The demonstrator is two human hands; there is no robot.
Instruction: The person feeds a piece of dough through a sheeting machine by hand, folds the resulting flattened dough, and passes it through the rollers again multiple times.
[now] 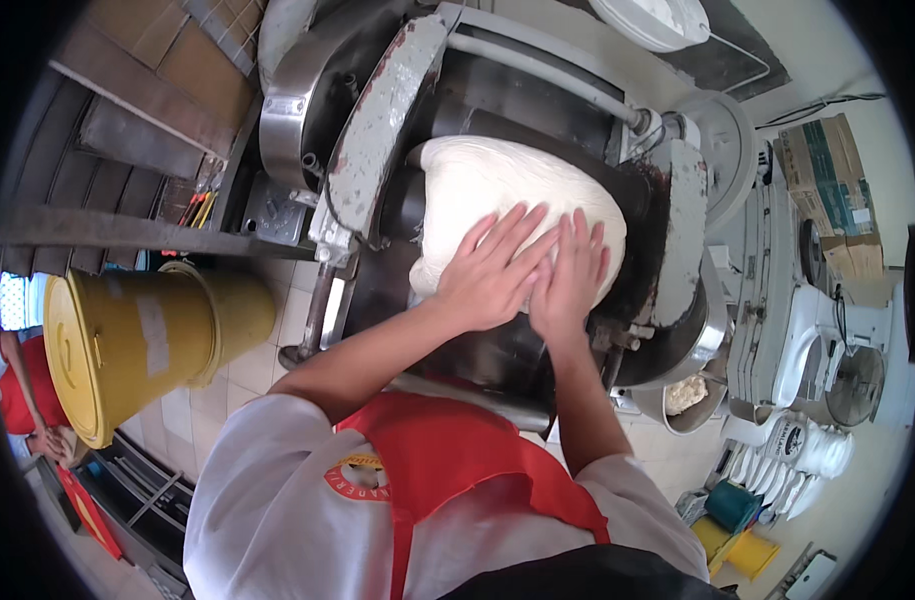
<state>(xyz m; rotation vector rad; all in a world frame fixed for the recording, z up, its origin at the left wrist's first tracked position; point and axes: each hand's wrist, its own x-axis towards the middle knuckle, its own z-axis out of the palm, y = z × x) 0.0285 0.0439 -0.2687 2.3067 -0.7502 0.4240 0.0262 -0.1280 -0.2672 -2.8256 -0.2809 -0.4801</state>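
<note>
A large, smooth sheet of pale dough [517, 175] lies over the rollers of a dough sheeter [392, 115], whose grey side housings have chipped paint. My left hand [492, 270] rests flat on the dough's near part with its fingers spread apart. Beside it, my right hand [569, 275] also presses flat on the dough, fingers stretched away from me. The two hands touch or nearly touch at the thumbs. Below the dough, the machine's dark metal surface [457, 345] shows.
A yellow lidded bin [127, 345] stands on the tiled floor at left, near another person's arm [22, 375]. A metal bowl [702, 405] holding a pale lump sits right of the machine. Shelving is at upper left, a white tub [657, 20] at top right, cardboard boxes [827, 180] at right.
</note>
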